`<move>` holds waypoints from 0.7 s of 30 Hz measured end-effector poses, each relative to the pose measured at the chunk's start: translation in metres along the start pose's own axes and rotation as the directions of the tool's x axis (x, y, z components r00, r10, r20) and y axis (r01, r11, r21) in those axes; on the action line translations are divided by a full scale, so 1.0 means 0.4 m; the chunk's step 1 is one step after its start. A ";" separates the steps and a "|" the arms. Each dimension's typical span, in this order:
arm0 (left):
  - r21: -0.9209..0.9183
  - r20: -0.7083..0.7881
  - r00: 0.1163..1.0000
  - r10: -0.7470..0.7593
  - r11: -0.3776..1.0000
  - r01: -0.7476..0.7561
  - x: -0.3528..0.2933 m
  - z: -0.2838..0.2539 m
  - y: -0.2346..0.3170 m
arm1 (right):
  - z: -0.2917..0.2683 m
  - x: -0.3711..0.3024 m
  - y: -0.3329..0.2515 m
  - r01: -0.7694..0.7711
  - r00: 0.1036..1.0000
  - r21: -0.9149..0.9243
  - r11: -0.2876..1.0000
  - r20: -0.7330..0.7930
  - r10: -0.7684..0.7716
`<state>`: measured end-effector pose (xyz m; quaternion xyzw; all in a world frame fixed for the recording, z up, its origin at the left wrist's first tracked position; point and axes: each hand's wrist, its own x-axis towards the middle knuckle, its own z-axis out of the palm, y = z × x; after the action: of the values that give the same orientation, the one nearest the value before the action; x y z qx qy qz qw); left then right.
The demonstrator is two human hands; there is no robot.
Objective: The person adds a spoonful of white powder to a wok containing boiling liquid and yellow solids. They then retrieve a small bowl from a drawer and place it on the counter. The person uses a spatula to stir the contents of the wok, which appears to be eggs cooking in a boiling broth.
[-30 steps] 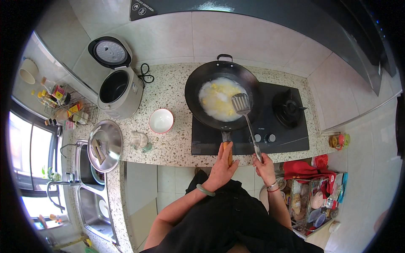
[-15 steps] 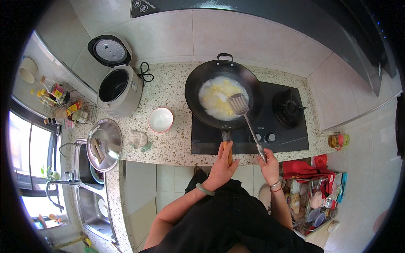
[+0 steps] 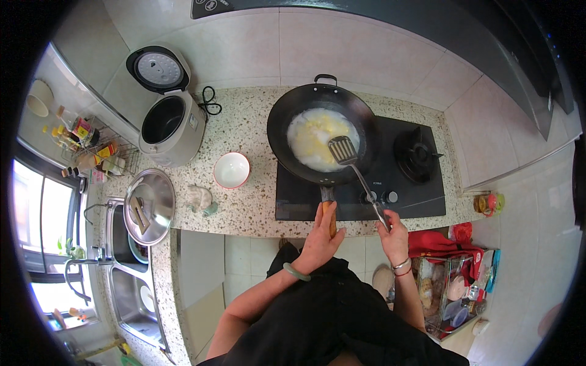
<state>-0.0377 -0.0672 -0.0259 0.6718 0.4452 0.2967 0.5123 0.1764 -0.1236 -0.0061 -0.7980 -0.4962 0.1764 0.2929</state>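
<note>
Since the wooden handle [image 3: 331, 218] runs straight forward, the left hand [image 3: 318, 241] lies right in line with it, thumb on one side and fingers on the other, wrapped around its near end. The right hand [image 3: 395, 240] sits farther to the right, fingers curled round the grip of a metal spatula [image 3: 347, 160], whose long axis slants forward and leftward into the wok [image 3: 366, 125]. That wok lies ahead of both hands, nearer to the left one, with its round, dark, dull metal body over the left part of the black glassy stove [image 3: 421, 204]. The spatula's slotted head is thin and flat, tilted at the right side of the food [image 3: 314, 137]; how deep it dips cannot be told. The food looks wet and cloudy white, with soft yellow lumps. To the left, on the speckled stone desk [image 3: 247, 116], stand a smooth white bowl [image 3: 231, 171] with a red rim and, beyond it, a glossy pale rice cooker [image 3: 188, 137] with its lid [image 3: 160, 69] up. Behind rises a wall [image 3: 342, 49] of large, faintly mottled tiles
</note>
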 end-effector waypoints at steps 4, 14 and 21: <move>0.078 -0.042 0.996 0.074 0.994 -0.070 0.002 0.011 -0.028 | -0.005 0.001 -0.004 0.017 1.000 -0.028 0.999 -0.004 -0.017; 0.028 -0.010 1.000 0.015 0.999 -0.015 0.001 0.003 -0.006 | -0.008 0.004 0.000 0.007 1.000 -0.028 1.000 0.014 -0.007; 0.005 0.004 1.000 -0.004 1.000 0.004 0.001 0.002 -0.003 | -0.014 0.002 -0.012 -0.007 1.000 -0.058 0.998 0.020 0.008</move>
<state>-0.0373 -0.0672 -0.0273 0.6728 0.4463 0.2934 0.5120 0.1767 -0.1228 0.0016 -0.8061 -0.5011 0.1712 0.2641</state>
